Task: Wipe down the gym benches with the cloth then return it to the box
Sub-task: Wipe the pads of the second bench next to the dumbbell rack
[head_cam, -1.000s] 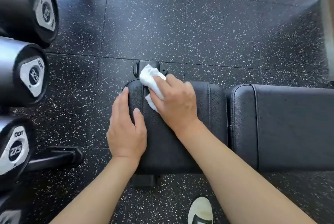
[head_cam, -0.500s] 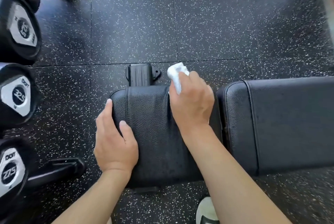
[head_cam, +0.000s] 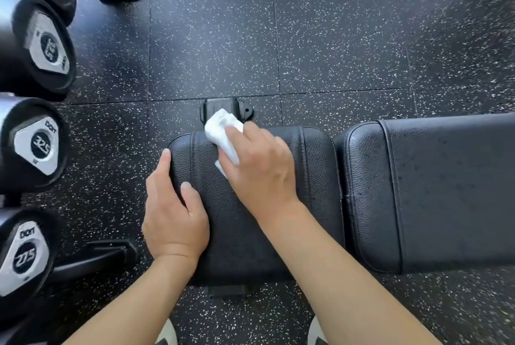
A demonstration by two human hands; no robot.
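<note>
Right grip (head_cam: pixel 257 166) clamped on cloth (head_cam: pixel 223 130), left grip (head_cam: pixel 172 205) flat on surface (head_cam: pixel 245 233) beside it. We're mid-wipe; next pad (head_cam: pixel 446 191) prob needs doing rightward.

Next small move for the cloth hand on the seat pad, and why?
Probably drag the white cloth back toward the body along the seat pad. The right hand presses it at the pad's far edge, so the near part lies unwiped ahead of it, while the left hand rests on the pad's left edge.
</note>
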